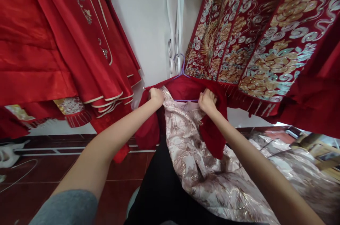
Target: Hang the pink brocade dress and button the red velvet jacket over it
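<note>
A red jacket (pixel 212 143) hangs spread on a purple hanger (pixel 182 72), its inside facing me. My left hand (pixel 156 97) is closed on the jacket's left edge, beside the shoulder of a pale pink brocade dress (pixel 183 136). My right hand (pixel 207 101) is closed at the jacket's other edge, its fingers curled into the red cloth. The dress hangs in front of the jacket, and its skirt spreads over my lap towards the right. Whether either hand also grips the dress is hard to see.
Red garments with pale trim (pixel 87 40) hang on the left. Embroidered red garments (pixel 265 40) hang on the right. Between them stand a white wall (pixel 143 16) and a scrolled white metal frame (pixel 172 40). Wooden boxes (pixel 318 150) are at the right, above the red tiled floor (pixel 39 196).
</note>
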`<state>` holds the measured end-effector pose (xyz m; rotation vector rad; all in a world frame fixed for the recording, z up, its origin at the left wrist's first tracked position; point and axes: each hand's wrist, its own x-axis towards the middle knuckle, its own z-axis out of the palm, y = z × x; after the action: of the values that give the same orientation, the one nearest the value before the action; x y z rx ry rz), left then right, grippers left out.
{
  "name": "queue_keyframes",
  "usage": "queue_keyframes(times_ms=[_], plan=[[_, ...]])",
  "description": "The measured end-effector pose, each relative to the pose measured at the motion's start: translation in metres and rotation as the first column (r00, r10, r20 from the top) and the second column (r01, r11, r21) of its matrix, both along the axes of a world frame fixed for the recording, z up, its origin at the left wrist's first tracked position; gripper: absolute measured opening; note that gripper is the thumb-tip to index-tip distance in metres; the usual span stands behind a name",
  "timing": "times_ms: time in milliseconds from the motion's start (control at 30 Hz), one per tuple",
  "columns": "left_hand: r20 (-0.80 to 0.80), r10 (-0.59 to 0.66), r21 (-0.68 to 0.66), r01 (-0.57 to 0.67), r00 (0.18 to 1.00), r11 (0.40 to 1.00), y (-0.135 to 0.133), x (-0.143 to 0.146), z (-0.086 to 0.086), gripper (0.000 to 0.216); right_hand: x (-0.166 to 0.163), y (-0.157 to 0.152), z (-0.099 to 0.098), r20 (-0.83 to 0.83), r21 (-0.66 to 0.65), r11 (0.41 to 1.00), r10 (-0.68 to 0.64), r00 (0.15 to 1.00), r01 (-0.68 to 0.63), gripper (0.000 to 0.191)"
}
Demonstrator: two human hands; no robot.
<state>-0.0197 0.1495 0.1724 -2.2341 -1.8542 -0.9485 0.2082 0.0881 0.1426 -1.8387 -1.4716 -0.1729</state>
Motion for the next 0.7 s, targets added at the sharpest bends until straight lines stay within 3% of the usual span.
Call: queue_keyframes(times_ms=[133, 267, 367, 467, 533, 600, 633, 700], plan=[[-0.084, 0.04, -0.014, -0.042, 0.996, 0.999, -0.001, -0.007, 0.014, 0.027, 0.017, 0.002, 0.004, 0.13, 0.01, 0.995, -0.103, 0.986, 0.103, 0.036], [-0.368, 0.077, -0.148, -0.14, 0.927, 0.979, -0.017, -0.004, 0.024, 0.029, 0.025, 0.002, 0.017, 0.214, -0.019, 0.985, -0.161, 0.964, 0.169, 0.035], [-0.491, 0.06, -0.218, -0.19, 0.869, 0.957, -0.025, -0.006, 0.035, 0.034, 0.034, 0.007, 0.035, 0.233, -0.146, 0.974, -0.136, 0.963, 0.173, 0.044], [-0.465, 0.004, -0.303, -0.163, 0.885, 0.939, -0.021, -0.018, 0.046, 0.042, 0.052, 0.016, 0.058, 0.213, -0.397, 0.912, -0.019, 0.977, 0.104, 0.046], [-0.348, 0.002, -0.357, -0.134, 0.938, 0.924, -0.011, -0.03, 0.049, 0.042, 0.069, 0.02, 0.069, 0.126, -0.535, 0.843, 0.14, 0.982, -0.051, 0.033], [-0.031, 0.046, -0.349, -0.054, 0.998, 0.936, 0.001, -0.041, 0.046, 0.031, 0.086, 0.02, 0.073, -0.018, -0.518, 0.817, 0.285, 0.958, -0.253, 0.024], [0.166, 0.057, -0.32, -0.001, 0.984, 0.947, 0.008, -0.046, 0.044, 0.023, 0.094, 0.019, 0.072, -0.096, -0.469, 0.809, 0.353, 0.931, -0.355, 0.022], [0.473, 0.015, -0.244, 0.115, 0.881, 0.963, 0.019, -0.053, 0.037, 0.015, 0.105, 0.015, 0.067, -0.242, -0.336, 0.783, 0.465, 0.851, -0.524, 0.019]])
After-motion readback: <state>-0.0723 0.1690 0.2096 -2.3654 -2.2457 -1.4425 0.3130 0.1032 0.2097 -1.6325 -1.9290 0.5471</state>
